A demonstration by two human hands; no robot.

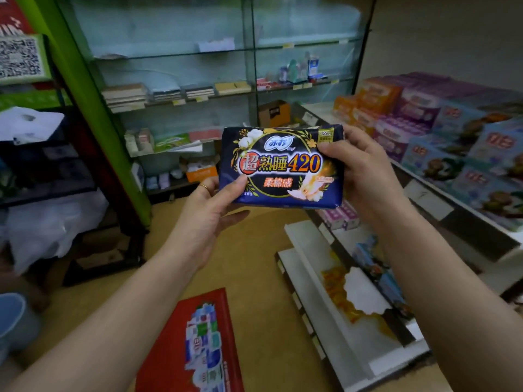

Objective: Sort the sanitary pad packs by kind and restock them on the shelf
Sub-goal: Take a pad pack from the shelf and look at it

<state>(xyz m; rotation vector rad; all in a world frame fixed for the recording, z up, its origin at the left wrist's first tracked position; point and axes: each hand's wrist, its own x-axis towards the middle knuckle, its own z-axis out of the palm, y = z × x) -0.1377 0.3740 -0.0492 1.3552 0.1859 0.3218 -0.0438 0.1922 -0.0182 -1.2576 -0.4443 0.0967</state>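
Note:
I hold a dark blue sanitary pad pack, marked 420, face up at chest height in the middle of the view. My left hand grips its lower left corner, thumb on the front. At the pack's right end my right hand holds on, thumb on the front and fingers behind. The white shelf unit stands to the right, its upper tier stacked with purple, orange and light blue packs. Lower tiers hold a few pink packs and blue packs.
A red box with several packs in it lies on the tan floor below my arms. A glass cabinet with small goods fills the back wall. A green pillar and a dark rack with white bags stand left.

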